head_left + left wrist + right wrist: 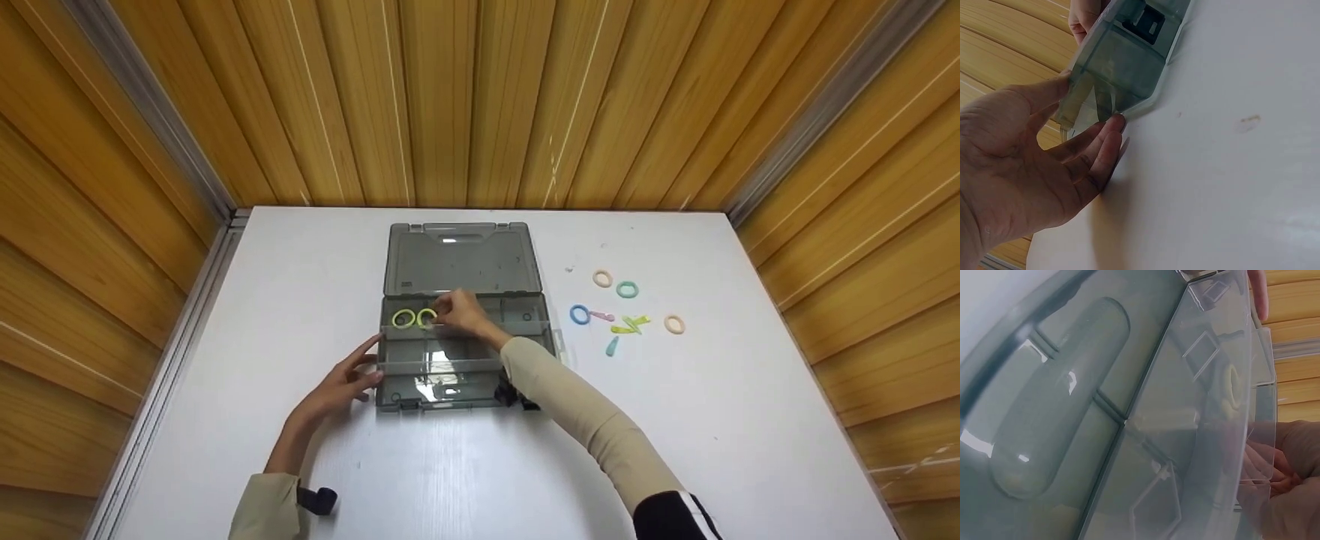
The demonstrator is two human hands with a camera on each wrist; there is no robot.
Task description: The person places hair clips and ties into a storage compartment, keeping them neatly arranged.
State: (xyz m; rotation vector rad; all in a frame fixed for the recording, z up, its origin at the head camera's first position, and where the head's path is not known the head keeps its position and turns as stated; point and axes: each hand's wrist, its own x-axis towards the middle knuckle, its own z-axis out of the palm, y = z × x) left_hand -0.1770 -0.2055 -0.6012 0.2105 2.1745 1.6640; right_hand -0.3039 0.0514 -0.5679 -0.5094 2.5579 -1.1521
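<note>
A grey see-through divided plastic box (pixel 401 351) lies on the white table with its lid (pixel 465 259) folded open at the back. Two yellow hair ties sit in its rear row: one on the left (pixel 403 319), the other (pixel 424 319) at the fingertips of my right hand (pixel 461 311), which pinches its right edge. Those fingers partly cover it. In the right wrist view a pale yellow hair tie (pixel 1232 385) shows behind a clear divider. My left hand (pixel 337 386) touches the box's left side, thumb and fingers spread along the wall (pixel 1129 62).
Right of the box lie loose hair ties: blue (pixel 580 314), green (pixel 627 289) and two peach ones (pixel 602 278) (pixel 674 324). Among them are a pink hair clip (pixel 602 316), several yellow clips (pixel 631 325) and a teal clip (pixel 612 346). Wood-patterned walls (pixel 442 105) enclose the table.
</note>
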